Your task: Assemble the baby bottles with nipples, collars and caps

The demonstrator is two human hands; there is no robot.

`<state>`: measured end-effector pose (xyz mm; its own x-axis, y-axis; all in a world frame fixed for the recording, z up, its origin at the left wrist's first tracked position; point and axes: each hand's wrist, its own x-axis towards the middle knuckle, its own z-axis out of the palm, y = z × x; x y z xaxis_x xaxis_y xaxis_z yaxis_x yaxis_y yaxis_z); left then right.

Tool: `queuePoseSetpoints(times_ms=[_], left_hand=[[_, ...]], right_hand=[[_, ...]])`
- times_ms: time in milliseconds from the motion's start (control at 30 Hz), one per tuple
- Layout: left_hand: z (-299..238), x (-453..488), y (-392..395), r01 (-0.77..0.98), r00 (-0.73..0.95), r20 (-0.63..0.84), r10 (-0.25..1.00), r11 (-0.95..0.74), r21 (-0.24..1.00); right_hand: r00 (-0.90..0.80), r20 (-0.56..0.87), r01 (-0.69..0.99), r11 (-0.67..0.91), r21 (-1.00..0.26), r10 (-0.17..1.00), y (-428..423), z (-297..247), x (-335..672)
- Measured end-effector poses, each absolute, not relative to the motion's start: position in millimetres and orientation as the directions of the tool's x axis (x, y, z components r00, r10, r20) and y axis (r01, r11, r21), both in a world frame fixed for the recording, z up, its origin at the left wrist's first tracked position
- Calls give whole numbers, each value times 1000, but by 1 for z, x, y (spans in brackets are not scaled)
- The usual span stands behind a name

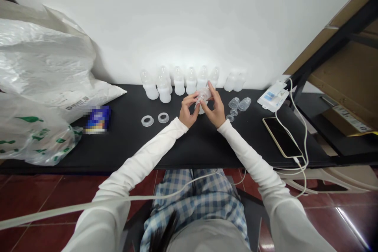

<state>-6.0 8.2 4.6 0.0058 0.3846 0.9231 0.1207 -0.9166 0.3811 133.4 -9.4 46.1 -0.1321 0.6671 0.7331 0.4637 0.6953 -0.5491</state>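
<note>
My left hand and my right hand meet over the middle of the black table. Both are closed on a small clear plastic bottle part, held between the fingertips. Behind my hands, a row of several white translucent baby bottles stands along the wall. Two clear rings lie flat on the table left of my left hand. Clear caps and small clear pieces lie right of my right hand.
Big white plastic sacks fill the table's left end, with a blue packet beside them. A phone on a white cable and a white package lie at the right. A cardboard-topped black shelf stands further right.
</note>
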Motion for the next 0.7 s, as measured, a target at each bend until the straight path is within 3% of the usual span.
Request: queuePoseSetpoints(times_ms=[167,267,433,533,600,700], left_hand=[[4,-8,6,143,37,906,423,-899,414],[-4,-9,13,227,20,846,532,-827,515],[-26,-7,31,349,91,579,811,-570,744],[-29,-9,33,356,177,403,898,-440,824],[-27,-11,31,354,182,415,891,-453,818],[-20,-14,26,391,143,546,826,-554,735]], right_hand=[[-78,776,518,690,-505,626,-9,48,134],[22,769,524,647,-553,639,-8,51,139],[165,691,545,518,-659,704,-6,54,147],[232,649,523,470,-711,725,2,48,151],[246,629,499,460,-735,737,9,42,154],[260,589,446,446,-776,765,20,34,161]])
